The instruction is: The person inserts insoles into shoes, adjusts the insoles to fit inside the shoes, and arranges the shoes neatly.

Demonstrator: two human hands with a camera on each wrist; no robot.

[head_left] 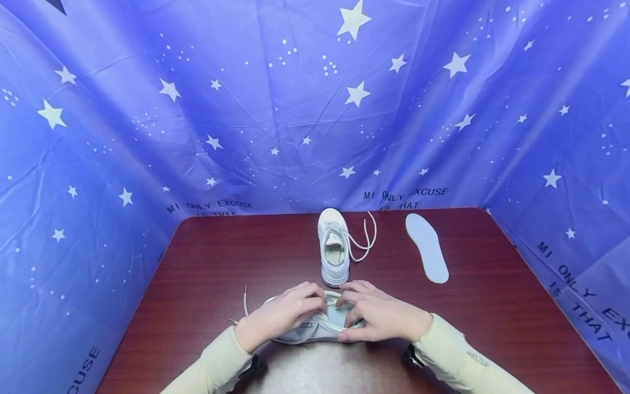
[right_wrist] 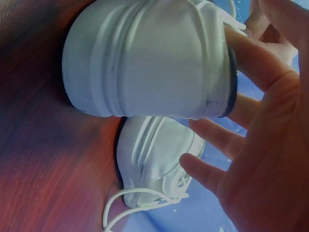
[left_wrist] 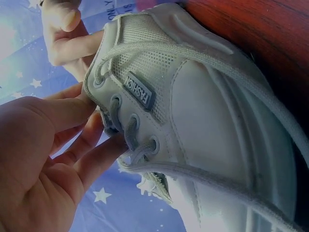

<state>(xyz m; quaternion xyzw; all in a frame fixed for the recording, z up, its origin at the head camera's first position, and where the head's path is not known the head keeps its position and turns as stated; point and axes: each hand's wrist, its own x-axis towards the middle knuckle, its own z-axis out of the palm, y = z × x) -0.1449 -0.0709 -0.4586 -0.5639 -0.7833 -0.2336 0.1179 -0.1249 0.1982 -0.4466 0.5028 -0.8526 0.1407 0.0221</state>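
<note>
While both hands work at the same white sneaker, the lines below run from the fingertips outward.

Left fingers: the left hand (head_left: pixel 283 317) has its fingers (left_wrist: pixel 87 145) loosely curled against the eyelet row, beside the tab reading FASHION; the thumb lies on the collar edge. Pressing rather than pinching, as far as the left wrist view shows.

Right fingers: the right hand (head_left: pixel 381 314) has its fingers (right_wrist: pixel 212 135) spread, tips reaching over the heel collar into the shoe's opening; how deep they go I cannot tell.

Sneaker held: the near sneaker (head_left: pixel 315 325) rests on the table just before the person, tipped toward them, between the two hands.

Long axis: it runs left to right across the person, toe under the left hand, heel (right_wrist: pixel 145 58) at the right hand.

Nearer hand: the right is at the opening's heel end, the left on the lacing.

Lace: a loose lace end (head_left: pixel 244 301) trails off left of the left hand.

Second sneaker: the upright sneaker (head_left: pixel 334 246) stands just beyond, heel nearly touching the fingertips, axis pointing away.

Insole: a pale insole (head_left: pixel 427 254) lies flat, well apart to the right.

Table: dark red wooden table (head_left: pixel 206 262).
</note>
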